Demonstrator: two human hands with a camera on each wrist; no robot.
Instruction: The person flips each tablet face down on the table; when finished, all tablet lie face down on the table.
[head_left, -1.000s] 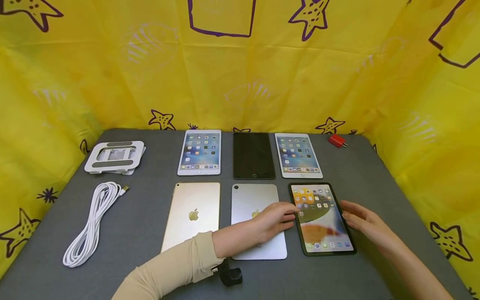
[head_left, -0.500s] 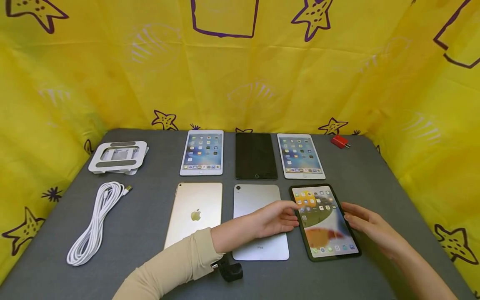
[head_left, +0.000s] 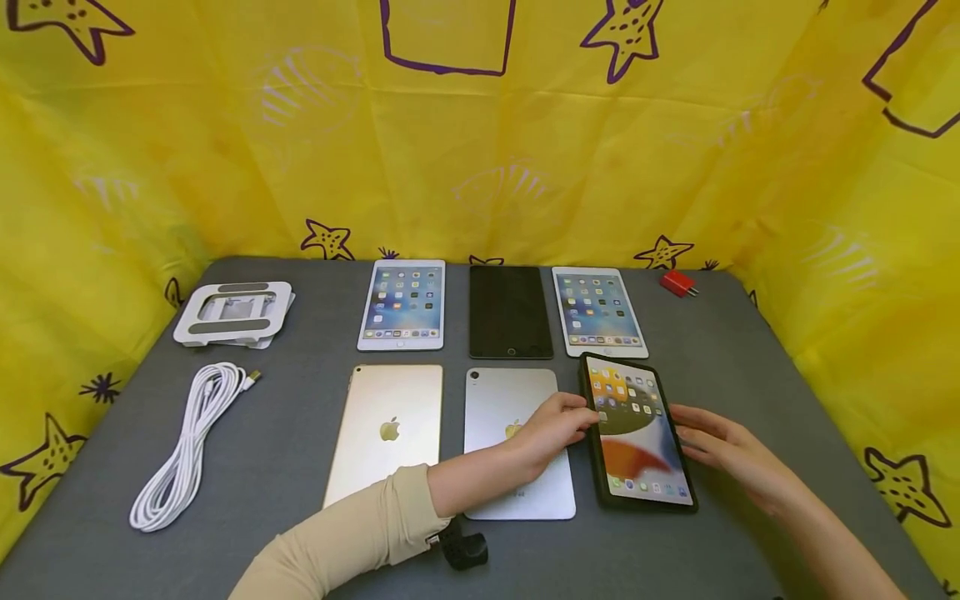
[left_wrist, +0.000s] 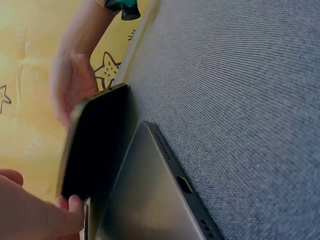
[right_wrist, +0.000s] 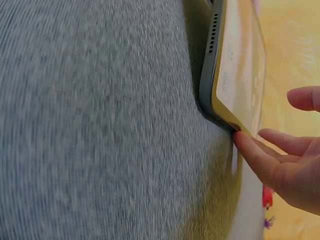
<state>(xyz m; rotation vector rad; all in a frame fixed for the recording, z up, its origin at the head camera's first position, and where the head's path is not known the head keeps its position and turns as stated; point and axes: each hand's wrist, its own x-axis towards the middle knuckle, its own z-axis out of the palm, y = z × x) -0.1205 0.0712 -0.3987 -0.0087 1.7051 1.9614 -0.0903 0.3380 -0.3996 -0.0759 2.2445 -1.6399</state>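
Observation:
A black-framed tablet [head_left: 637,450] with a lit home screen lies at the front right in the head view. Its left side is raised off the table, so it tilts down to the right. My left hand [head_left: 551,429] pinches that raised left edge, and the left wrist view shows the dark underside [left_wrist: 95,140]. On the opposite edge, the fingers of my right hand [head_left: 720,450] touch the tablet, nearly straight. A silver tablet [head_left: 513,392] lies back up beneath my left forearm, partly hidden.
A gold tablet [head_left: 390,400] lies face down at the left. Behind are two white tablets [head_left: 402,304] [head_left: 600,308] and a dark-screened one [head_left: 510,308]. A white folding stand [head_left: 232,312], a coiled white cable [head_left: 180,454] and a red plug adapter [head_left: 678,283] lie around them.
The black-framed tablet, first flat, has come up along its left side and shifted slightly left and back. My left fingers have moved from beside its edge to gripping it; my right hand has moved slightly left.

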